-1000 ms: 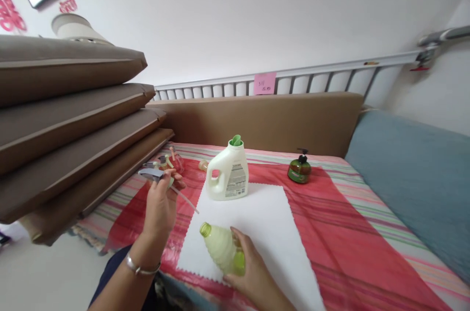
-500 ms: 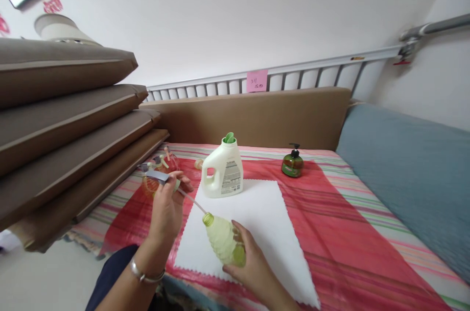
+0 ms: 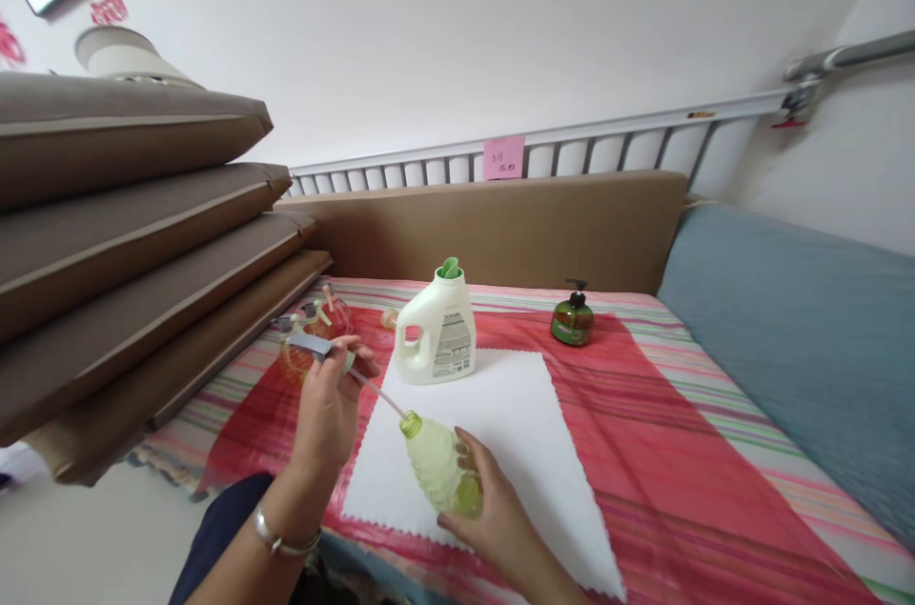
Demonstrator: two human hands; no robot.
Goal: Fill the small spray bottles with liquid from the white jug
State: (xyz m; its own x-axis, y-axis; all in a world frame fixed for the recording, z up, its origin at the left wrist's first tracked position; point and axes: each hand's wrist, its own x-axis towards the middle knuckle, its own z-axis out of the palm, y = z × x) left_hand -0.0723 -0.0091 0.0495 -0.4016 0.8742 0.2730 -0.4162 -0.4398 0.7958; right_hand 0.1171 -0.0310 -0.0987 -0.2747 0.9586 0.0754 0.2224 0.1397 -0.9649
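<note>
My left hand (image 3: 335,400) is closed around a pump dispenser head (image 3: 312,347) with a grey-blue nozzle. Its thin tube (image 3: 377,390) slants down to the right, its tip at the mouth of a pale green bottle; how far the tip sits inside I cannot tell. That textured bottle (image 3: 437,464) is tilted, its threaded neck toward my left hand. My right hand (image 3: 493,505) grips it near the base. Behind it, a white detergent jug (image 3: 437,329) with a green spout stands upright at the back of a white scalloped sheet (image 3: 515,424).
A dark green pump bottle (image 3: 572,315) stands on the red plastic cover (image 3: 643,424) to the right. Several clear pump bottles (image 3: 296,359) stand behind my left hand. Stacked brown cushions (image 3: 143,233) rise at the left, and a blue cushion (image 3: 793,319) borders the right.
Both hands stay almost where they were, with the pump tube still at the bottle's mouth. The whole view has shifted slightly, moving things a little to the right.
</note>
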